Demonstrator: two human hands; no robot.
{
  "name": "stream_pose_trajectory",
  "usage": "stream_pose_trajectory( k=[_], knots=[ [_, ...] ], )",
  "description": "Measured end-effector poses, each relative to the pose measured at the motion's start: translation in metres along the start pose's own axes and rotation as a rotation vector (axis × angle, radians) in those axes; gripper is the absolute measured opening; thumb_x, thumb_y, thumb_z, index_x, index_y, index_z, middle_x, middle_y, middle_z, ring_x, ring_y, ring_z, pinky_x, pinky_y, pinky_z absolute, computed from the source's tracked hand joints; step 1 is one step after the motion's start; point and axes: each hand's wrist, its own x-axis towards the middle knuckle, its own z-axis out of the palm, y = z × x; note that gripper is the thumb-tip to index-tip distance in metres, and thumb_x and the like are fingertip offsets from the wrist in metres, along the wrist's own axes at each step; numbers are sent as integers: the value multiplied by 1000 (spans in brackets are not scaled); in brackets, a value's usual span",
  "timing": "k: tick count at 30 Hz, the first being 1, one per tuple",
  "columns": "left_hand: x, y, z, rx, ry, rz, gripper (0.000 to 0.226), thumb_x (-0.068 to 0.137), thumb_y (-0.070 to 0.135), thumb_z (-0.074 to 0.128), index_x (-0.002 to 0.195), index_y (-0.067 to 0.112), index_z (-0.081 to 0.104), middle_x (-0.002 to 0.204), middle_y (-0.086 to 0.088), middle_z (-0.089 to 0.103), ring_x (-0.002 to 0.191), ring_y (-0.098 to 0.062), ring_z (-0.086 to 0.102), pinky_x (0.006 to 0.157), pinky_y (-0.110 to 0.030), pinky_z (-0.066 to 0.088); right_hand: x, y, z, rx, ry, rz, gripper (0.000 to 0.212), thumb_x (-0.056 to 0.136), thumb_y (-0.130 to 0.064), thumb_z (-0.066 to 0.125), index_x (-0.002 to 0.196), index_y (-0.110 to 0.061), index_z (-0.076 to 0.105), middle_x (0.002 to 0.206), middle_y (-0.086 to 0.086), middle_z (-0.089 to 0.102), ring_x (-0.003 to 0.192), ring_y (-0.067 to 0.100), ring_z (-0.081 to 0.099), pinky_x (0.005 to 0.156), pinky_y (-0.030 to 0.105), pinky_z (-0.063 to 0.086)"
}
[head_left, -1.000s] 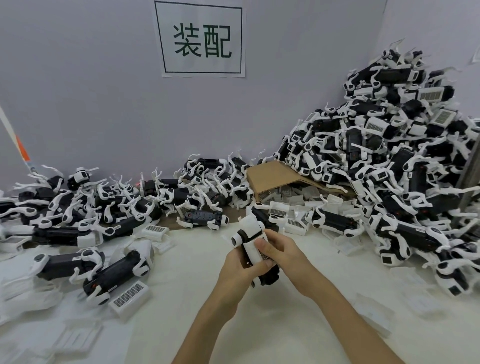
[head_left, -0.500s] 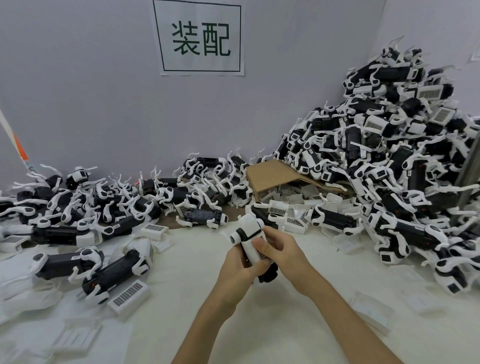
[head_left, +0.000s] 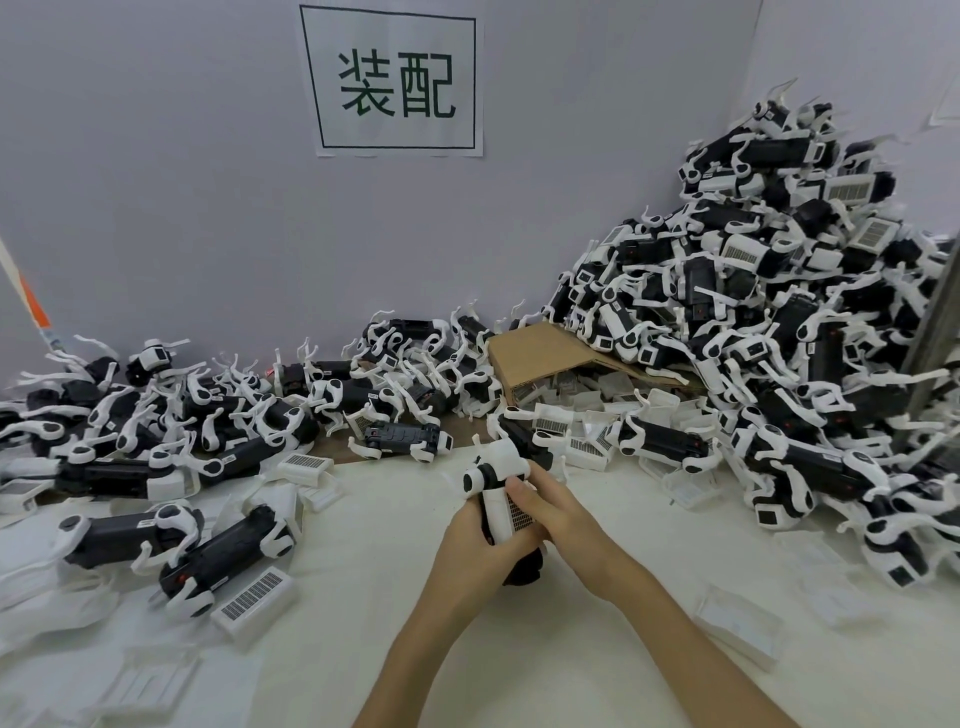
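White-and-black toy dog (head_left: 503, 506) gripped by left hand (head_left: 467, 545) and right hand (head_left: 563, 514); long axis near-upright, white end up-left.

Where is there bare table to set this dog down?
Bare table lies just left of the dog and left hand, bordered by the barcode box; another patch sits between the right hand and the clear tray. The right pile and the back row are crowded.

Hemmed in right by a tall heap of toy robot dogs (head_left: 779, 332), behind by a cardboard box (head_left: 540, 358), left by a lower heap (head_left: 208, 431). Gave left hand (head_left: 475, 545) and right hand (head_left: 558, 512) free passage only over bare white tabletop (head_left: 395, 582).
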Motion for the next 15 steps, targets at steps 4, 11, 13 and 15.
stream_pose_trajectory(
  k=[4, 11, 13, 15],
  knots=[
    [-2, 3, 2, -59, -24, -41, 30, 90, 14, 71, 119, 20, 64, 99, 7, 76, 93, -5, 72, 71, -14, 52, 1, -1, 0, 13, 14, -30, 43, 89, -39, 57, 125, -17, 61, 107, -4, 73, 101, 7, 68, 80, 19, 52],
    [-2, 4, 2, -113, -18, -91, 32, 90, 13, 71, 120, 21, 63, 96, 9, 77, 90, -5, 73, 69, -14, 53, 2, 2, 3, 6, 31, -41, 42, 88, -41, 56, 121, -16, 62, 106, -1, 71, 100, 8, 67, 82, 21, 53],
    [-2, 3, -2, -148, -27, -133, 30, 89, 12, 72, 118, 20, 65, 99, 4, 77, 93, -9, 73, 74, -20, 56, 2, 2, 4, 29, 27, -29, 39, 90, -39, 55, 122, -17, 62, 102, -6, 72, 97, 6, 68, 79, 19, 52],
    [-1, 3, -6, -229, -29, -183, 29, 90, 10, 69, 118, 20, 66, 103, -3, 77, 98, -16, 74, 83, -31, 60, 1, 2, 3, 51, 3, -1, 31, 98, -31, 52, 124, -17, 62, 105, -3, 73, 100, 9, 69, 80, 19, 53]
  ],
)
